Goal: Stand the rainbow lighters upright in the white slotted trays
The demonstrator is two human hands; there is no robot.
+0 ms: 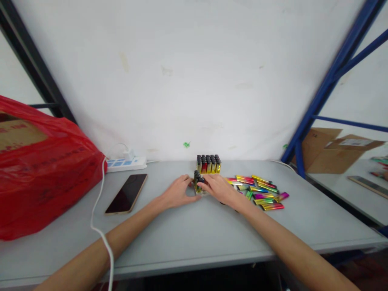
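Observation:
Several lighters [196, 177] with black tops stand upright in a small clear tray [203, 193] on the table. My left hand [179, 192] curves around the tray's left side, thumb at the front and fingers behind, gripping it. Over the tray's right part, my right hand [218, 188] pinches a lighter with a black top, mostly hidden by the fingers. Right behind stands a full block of upright lighters [208, 165] with gold and red bodies. To the right of my right hand, loose shiny lighters [263, 195] in gold, red, green and purple lie scattered.
A phone [126, 194] lies left of my left hand. Behind it is a white power strip [126, 163]; a white cable [96, 229] hangs over my left forearm. A red plastic bag [45, 173] fills the left. Blue shelf posts [321, 91] and a cardboard box [330, 155] stand right.

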